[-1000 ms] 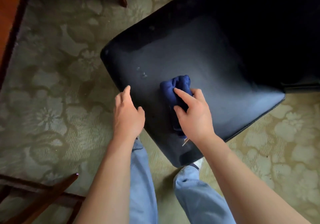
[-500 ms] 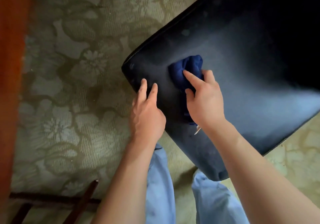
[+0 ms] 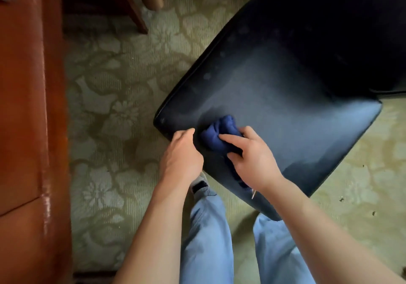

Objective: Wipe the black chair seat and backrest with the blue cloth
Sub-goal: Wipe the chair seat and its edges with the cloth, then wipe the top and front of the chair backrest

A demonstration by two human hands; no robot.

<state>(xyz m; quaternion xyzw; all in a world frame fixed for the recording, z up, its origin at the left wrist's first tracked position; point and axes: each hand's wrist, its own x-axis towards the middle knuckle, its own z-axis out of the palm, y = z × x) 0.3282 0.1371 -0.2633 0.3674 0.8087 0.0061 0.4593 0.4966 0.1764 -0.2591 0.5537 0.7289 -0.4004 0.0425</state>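
The black chair seat [image 3: 285, 112] fills the right half of the view, with its near left corner toward me. The backrest rises dark at the upper right. A bunched blue cloth [image 3: 219, 134] lies on the seat near that corner. My right hand [image 3: 250, 158] presses down on the cloth, fingers spread over it. My left hand [image 3: 182, 154] grips the seat's left edge just beside the cloth, fingers curled over the rim.
A reddish wooden piece of furniture [image 3: 28, 130] runs down the left side. Wooden chair legs [image 3: 136, 9] stand at the top. A green floral carpet [image 3: 114, 108] covers the floor. My legs in light blue trousers [image 3: 208, 239] stand below the seat.
The cloth and my right hand slid back toward the seat's near left edge. My left hand shifted from lying on the seat to gripping its rim. The view moved right and back.
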